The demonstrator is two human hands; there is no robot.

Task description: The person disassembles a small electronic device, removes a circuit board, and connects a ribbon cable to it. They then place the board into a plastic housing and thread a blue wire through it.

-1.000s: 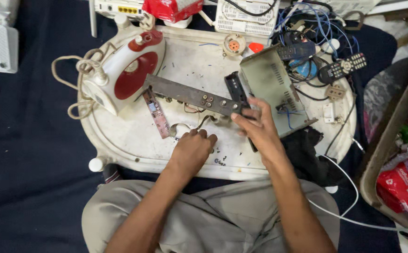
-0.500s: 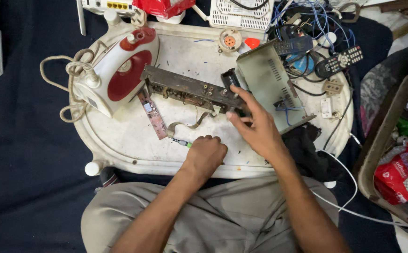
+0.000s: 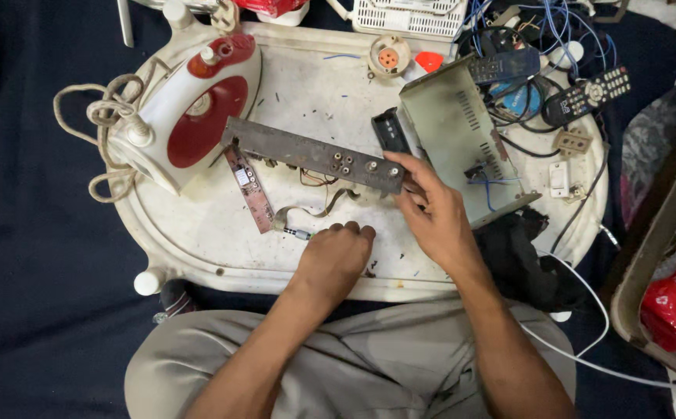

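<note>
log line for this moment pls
left hand: fist on tray, by plug | right hand: gripping metal panel end | iron: beside panel

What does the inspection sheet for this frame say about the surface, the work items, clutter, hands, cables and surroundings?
Surface: white oval tray, scuffed and dotted with small wire scraps, on a dark blue cloth.
Job's things: long metal panel with sockets; narrow brown circuit strip; grey metal chassis with vent slots.
Clutter: red and white iron, two remote controls, round socket, black cloth.
Hands: left hand curled, knuckles on the tray by a small plug; right hand, fingers pinching the panel's end.
Cables: iron's coiled cord; blue wire tangle; white cable.
Surroundings: white vented box; bin with red packet.
</note>
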